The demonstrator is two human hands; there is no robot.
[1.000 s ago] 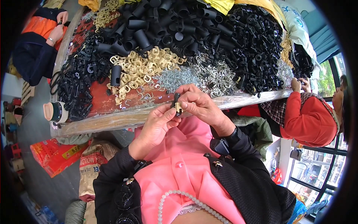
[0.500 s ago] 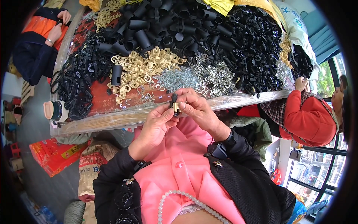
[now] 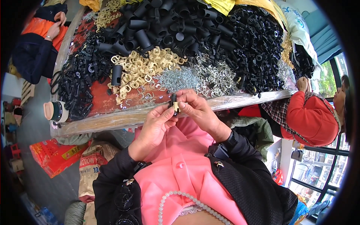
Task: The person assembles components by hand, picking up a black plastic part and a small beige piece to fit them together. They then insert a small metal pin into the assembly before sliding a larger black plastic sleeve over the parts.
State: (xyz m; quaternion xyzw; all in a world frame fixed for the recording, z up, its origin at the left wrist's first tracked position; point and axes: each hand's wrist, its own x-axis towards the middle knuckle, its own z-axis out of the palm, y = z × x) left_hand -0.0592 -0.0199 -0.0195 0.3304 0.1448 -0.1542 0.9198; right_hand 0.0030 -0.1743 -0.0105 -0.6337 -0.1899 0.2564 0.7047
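Observation:
Just off the table's near edge, my left hand (image 3: pixel 157 123) pinches a small black fitting with a gold-coloured metal piece (image 3: pixel 176 107) on it. My right hand (image 3: pixel 200 114) closes on the same fitting from the other side, thumb and fingers against the gold piece. Fingers cover part of it, so its exact kind does not show. Beyond my hands lie a heap of gold-coloured metal brackets (image 3: pixel 144 67), a pile of tiny silvery parts (image 3: pixel 178 79) and a pile of silvery U-shaped clips (image 3: pixel 217 78).
Black tubes (image 3: pixel 142 38) and small black parts (image 3: pixel 255 48) are heaped on the red tabletop (image 3: pixel 105 99) with its plastic-wrapped wooden edge (image 3: pixel 108 122). A jar (image 3: pixel 60 111) stands at the left corner. A person in red (image 3: pixel 311 116) works at right, another person (image 3: pixel 35 52) at far left.
My hands stay nearly in place and the held fitting shifts slightly. The far-left person's hands have moved together a little lower.

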